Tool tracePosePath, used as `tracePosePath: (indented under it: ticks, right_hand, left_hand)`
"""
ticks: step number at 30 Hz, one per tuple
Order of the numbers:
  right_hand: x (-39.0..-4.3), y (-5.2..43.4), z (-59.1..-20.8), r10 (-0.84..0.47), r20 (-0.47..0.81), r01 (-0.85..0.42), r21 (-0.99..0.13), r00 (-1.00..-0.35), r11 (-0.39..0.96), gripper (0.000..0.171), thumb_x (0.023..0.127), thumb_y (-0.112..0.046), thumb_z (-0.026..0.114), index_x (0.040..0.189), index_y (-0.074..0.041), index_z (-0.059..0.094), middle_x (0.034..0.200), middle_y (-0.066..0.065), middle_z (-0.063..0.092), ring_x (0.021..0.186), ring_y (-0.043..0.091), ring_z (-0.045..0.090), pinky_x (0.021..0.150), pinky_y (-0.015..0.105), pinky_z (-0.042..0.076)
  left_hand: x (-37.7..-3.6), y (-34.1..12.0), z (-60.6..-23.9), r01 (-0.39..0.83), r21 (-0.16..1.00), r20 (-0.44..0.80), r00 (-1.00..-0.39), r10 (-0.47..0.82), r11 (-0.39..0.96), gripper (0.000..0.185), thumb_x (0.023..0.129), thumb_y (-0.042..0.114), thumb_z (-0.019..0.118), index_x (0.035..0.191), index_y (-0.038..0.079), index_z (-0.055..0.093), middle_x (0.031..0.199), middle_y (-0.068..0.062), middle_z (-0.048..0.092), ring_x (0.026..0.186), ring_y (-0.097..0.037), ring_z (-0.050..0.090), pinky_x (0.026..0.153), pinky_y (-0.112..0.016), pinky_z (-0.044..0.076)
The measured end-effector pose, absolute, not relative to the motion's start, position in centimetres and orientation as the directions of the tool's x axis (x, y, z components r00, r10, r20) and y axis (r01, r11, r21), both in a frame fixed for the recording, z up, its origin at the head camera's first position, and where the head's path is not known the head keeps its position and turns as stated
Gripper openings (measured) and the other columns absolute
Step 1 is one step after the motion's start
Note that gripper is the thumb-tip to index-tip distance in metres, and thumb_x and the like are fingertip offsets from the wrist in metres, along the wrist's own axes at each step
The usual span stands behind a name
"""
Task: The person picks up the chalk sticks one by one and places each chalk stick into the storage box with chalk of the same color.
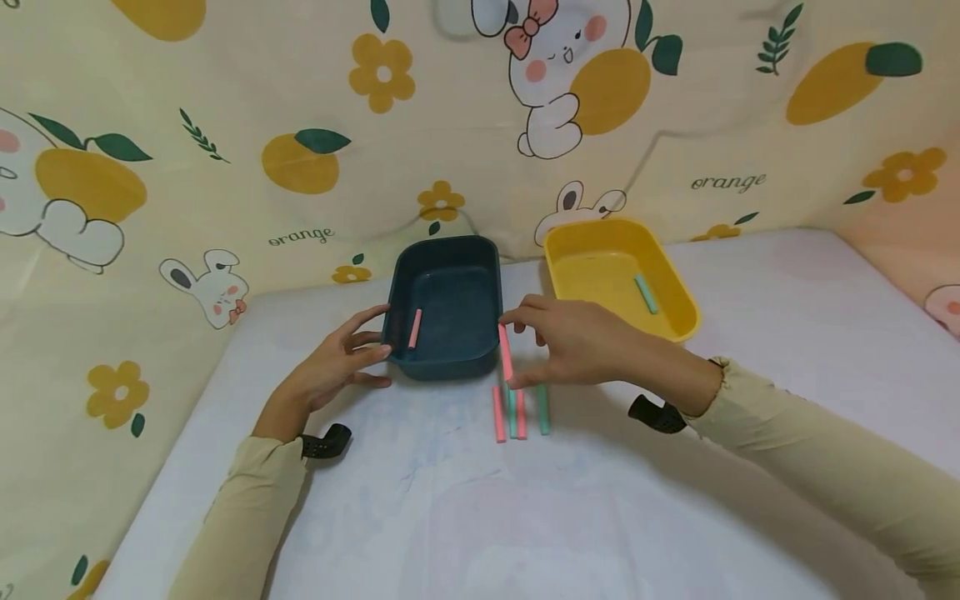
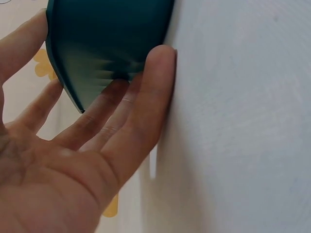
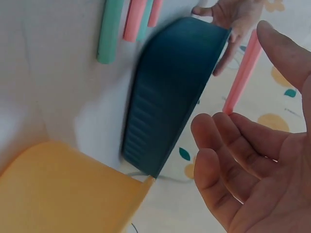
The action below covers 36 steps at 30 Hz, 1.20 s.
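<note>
Between thumb and fingertips my right hand (image 1: 581, 342) pinches a pink chalk stick (image 1: 506, 354) by its two ends, held up beside the right wall of a dark teal tub (image 1: 442, 368). The right wrist view shows that pink stick (image 3: 242, 73) lengthwise between thumb and fingers. My left hand (image 1: 330, 367) rests its extended fingers against the tub's left side, seen close in the left wrist view. One pink stick (image 1: 415, 329) lies inside the tub. Below my right hand, two pink sticks (image 1: 498, 415) and two green sticks (image 1: 543, 411) lie on the white table.
Right of the teal tub stands a yellow tub (image 1: 684, 312), behind my right hand, with a green chalk stick (image 1: 646, 294) inside. A patterned cloth (image 1: 450, 125) hangs right behind both tubs. Each wrist wears a black camera mount (image 1: 327, 442).
</note>
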State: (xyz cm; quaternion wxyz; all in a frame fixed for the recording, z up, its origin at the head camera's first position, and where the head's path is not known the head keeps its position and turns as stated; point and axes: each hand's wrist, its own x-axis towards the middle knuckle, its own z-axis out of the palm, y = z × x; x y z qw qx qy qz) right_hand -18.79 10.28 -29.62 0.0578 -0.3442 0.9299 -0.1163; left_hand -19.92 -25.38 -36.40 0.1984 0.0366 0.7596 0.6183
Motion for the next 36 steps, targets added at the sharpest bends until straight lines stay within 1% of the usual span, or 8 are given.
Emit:
tracePosePath:
  ticks: [4,9,17,19,23,26,31,36]
  right_hand:
    - [-19.4,9.7,-29.4,-0.657,-0.035,-0.628,-0.258,-0.753,0.734,0.077,0.078,-0.065,0.073,0.14,-0.023,0.055,0.121,-0.007,0.058,0.09,0.009,0.063,0.07,0.025,0.05]
    - [-20.4,8.8,-29.1,-0.662,-0.042,-0.634,-0.249,-0.748,0.732,0.077,0.078,-0.065,0.073,0.14,-0.022,0.055,0.124,-0.004,0.058,0.09,0.009,0.061,0.072,0.026,0.052]
    - [-21.9,7.4,-29.0,-0.647,-0.059,-0.616,-0.249,-0.76,0.747,0.079,0.077,-0.063,0.075,0.141,-0.022,0.054,0.128,-0.001,0.057,0.09,0.014,0.059,0.073,0.028,0.053]
    - [-22.2,7.0,-29.1,-0.648,-0.063,-0.618,-0.247,-0.759,0.747,0.079,0.078,-0.064,0.075,0.141,-0.021,0.054,0.129,0.0,0.056,0.092,0.016,0.06,0.077,0.03,0.054]
    - [-22.8,6.2,-29.4,-0.651,-0.077,-0.618,-0.249,-0.755,0.746,0.079,0.078,-0.064,0.074,0.142,-0.021,0.054,0.134,0.002,0.055,0.102,0.019,0.059,0.088,0.034,0.056]
    - [-23.3,5.6,-29.6,-0.649,-0.097,-0.612,-0.257,-0.754,0.748,0.08,0.079,-0.065,0.073,0.143,-0.022,0.053,0.134,0.001,0.055,0.108,0.02,0.059,0.092,0.036,0.056]
    - [-23.9,4.5,-29.8,-0.65,-0.119,-0.607,-0.266,-0.75,0.749,0.08,0.079,-0.065,0.073,0.143,-0.022,0.052,0.13,-0.001,0.056,0.11,0.019,0.059,0.093,0.036,0.055]
    - [-24.2,3.8,-30.2,-0.648,-0.129,-0.605,-0.259,-0.751,0.753,0.079,0.079,-0.064,0.073,0.142,-0.021,0.053,0.126,-0.001,0.058,0.108,0.018,0.059,0.09,0.036,0.055]
  left_hand:
    - [-20.0,-25.3,-36.5,-0.195,0.953,-0.261,-0.918,0.299,0.232,0.077,0.096,0.017,0.067,0.157,0.034,0.024,0.153,-0.021,0.034,0.13,-0.04,0.046,0.089,-0.055,0.058]
    - [-20.0,-25.2,-36.6,-0.203,0.952,-0.268,-0.916,0.298,0.231,0.077,0.095,0.016,0.067,0.157,0.034,0.024,0.153,-0.021,0.035,0.129,-0.039,0.047,0.089,-0.055,0.057]
    - [-20.1,-24.9,-36.3,-0.196,0.954,-0.26,-0.916,0.304,0.226,0.075,0.097,0.011,0.063,0.157,0.033,0.025,0.151,-0.022,0.037,0.126,-0.035,0.05,0.089,-0.055,0.058]
    - [-20.0,-24.9,-36.2,-0.197,0.954,-0.261,-0.916,0.304,0.227,0.075,0.098,0.01,0.063,0.157,0.033,0.024,0.151,-0.022,0.036,0.126,-0.036,0.049,0.089,-0.055,0.058]
    - [-20.0,-25.0,-36.0,-0.213,0.95,-0.276,-0.916,0.292,0.23,0.075,0.097,0.011,0.063,0.157,0.035,0.025,0.153,-0.021,0.035,0.129,-0.037,0.048,0.09,-0.055,0.057]
    - [-20.0,-25.1,-36.0,-0.23,0.945,-0.292,-0.915,0.279,0.234,0.075,0.097,0.012,0.064,0.157,0.036,0.025,0.153,-0.02,0.035,0.127,-0.035,0.049,0.09,-0.054,0.057]
    - [-20.0,-25.3,-36.2,-0.236,0.948,-0.291,-0.916,0.278,0.213,0.076,0.096,0.013,0.065,0.157,0.035,0.025,0.153,-0.018,0.035,0.123,-0.029,0.051,0.09,-0.054,0.057]
    - [-20.0,-25.4,-36.5,-0.241,0.951,-0.289,-0.916,0.278,0.195,0.076,0.095,0.015,0.067,0.156,0.034,0.026,0.156,-0.016,0.031,0.129,-0.033,0.048,0.091,-0.055,0.057]
